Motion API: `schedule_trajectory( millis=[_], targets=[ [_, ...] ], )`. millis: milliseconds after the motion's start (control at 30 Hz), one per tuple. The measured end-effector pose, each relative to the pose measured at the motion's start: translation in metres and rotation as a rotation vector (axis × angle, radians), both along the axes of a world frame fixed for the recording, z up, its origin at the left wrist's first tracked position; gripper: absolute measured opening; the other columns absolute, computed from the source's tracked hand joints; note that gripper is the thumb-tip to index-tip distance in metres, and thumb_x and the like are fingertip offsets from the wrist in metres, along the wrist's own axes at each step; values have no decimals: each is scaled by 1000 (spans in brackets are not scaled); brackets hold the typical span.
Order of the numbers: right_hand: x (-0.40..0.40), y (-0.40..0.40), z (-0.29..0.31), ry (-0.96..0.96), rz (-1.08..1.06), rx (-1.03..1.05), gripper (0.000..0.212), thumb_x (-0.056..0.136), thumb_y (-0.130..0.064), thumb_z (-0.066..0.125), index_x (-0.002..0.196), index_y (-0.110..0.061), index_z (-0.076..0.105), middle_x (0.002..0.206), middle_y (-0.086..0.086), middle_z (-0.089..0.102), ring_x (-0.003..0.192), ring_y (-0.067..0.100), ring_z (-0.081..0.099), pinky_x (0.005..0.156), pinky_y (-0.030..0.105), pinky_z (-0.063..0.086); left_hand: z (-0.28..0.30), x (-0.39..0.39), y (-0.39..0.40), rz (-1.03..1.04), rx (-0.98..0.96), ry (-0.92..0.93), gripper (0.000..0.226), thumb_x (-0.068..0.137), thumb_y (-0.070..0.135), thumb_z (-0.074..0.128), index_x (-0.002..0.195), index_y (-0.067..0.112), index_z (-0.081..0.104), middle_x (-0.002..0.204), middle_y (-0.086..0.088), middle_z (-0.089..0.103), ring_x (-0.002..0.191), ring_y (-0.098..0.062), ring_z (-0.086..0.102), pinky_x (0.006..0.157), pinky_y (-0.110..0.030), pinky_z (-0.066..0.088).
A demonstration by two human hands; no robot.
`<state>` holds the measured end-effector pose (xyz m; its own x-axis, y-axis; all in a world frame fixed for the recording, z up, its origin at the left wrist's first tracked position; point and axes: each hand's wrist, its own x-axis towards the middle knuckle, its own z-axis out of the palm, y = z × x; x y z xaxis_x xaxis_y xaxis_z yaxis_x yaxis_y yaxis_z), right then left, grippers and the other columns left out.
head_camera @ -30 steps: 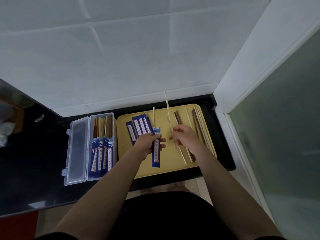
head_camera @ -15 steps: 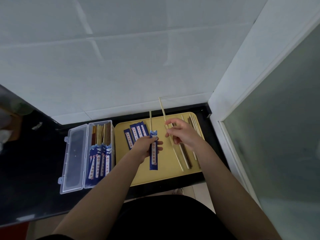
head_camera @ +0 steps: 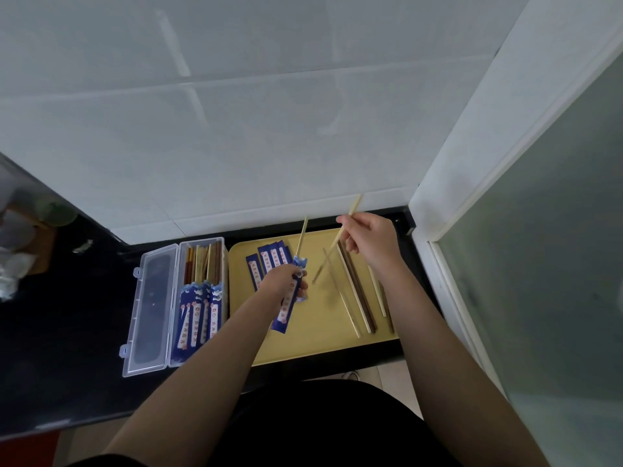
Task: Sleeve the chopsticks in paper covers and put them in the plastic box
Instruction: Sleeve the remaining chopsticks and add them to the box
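Observation:
My left hand (head_camera: 281, 281) grips a blue paper cover (head_camera: 286, 310) over the yellow tray (head_camera: 313, 345); one pale chopstick (head_camera: 302, 235) sticks out of its top. My right hand (head_camera: 369, 239) pinches a second pale chopstick (head_camera: 332, 249), lifted and tilted, its blurred lower tip pointing toward the cover's mouth. Several empty blue covers (head_camera: 269, 259) lie at the tray's back left. Loose pale and dark chopsticks (head_camera: 357, 294) lie on the tray's right half. The clear plastic box (head_camera: 202, 298) left of the tray holds several sleeved pairs.
The box's lid (head_camera: 150, 311) lies open flat on the black counter (head_camera: 67, 332). A white tiled wall (head_camera: 236, 129) rises behind the tray. A white door frame with frosted glass (head_camera: 539, 230) stands close on the right. Blurred objects (head_camera: 20, 251) sit at the far left.
My right hand has risen off the tray and moved back and right with one pale chopstick, swinging its lower tip toward the cover. My left hand keeps holding the cover.

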<state>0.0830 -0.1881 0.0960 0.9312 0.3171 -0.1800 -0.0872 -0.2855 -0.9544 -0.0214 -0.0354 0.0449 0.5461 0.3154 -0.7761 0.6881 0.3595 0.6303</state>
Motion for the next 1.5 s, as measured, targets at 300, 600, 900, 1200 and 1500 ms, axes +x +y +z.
schedule_trajectory(
  millis=[300,600,900,1200,1500],
  targets=[
    [14,0,5,81,-267,161,26,105,-17,45,88,-11,64,57,-7,59,48,14,54,57,35,52,3,1,2,-82,91,52,26,91,8,34,73,3,52,61,-11,55,46,-19,45,49,-29,37],
    [17,-3,0,60,-370,170,23,104,-19,46,91,-12,63,54,-8,59,50,12,55,61,34,55,8,3,3,-93,56,19,29,95,8,32,73,2,51,66,-14,56,48,-20,44,47,-28,36],
    [-10,22,-23,318,13,-6,18,100,-23,62,102,-12,75,92,7,75,80,17,71,69,28,58,12,15,0,-300,101,-166,29,96,14,38,87,0,61,64,-10,54,52,-18,46,54,-28,40],
    [-24,42,-37,418,-13,-8,18,100,-26,61,104,-21,77,99,2,76,93,17,72,73,27,54,8,8,14,-381,98,-176,23,100,14,38,91,2,56,70,-10,59,51,-15,51,57,-26,47],
    [-41,81,-48,493,90,-55,22,102,-29,57,107,-17,74,102,9,72,93,20,68,79,35,58,12,-23,53,-452,61,-247,18,105,17,43,116,4,49,81,-10,68,64,-21,62,58,-31,54]
  ],
)
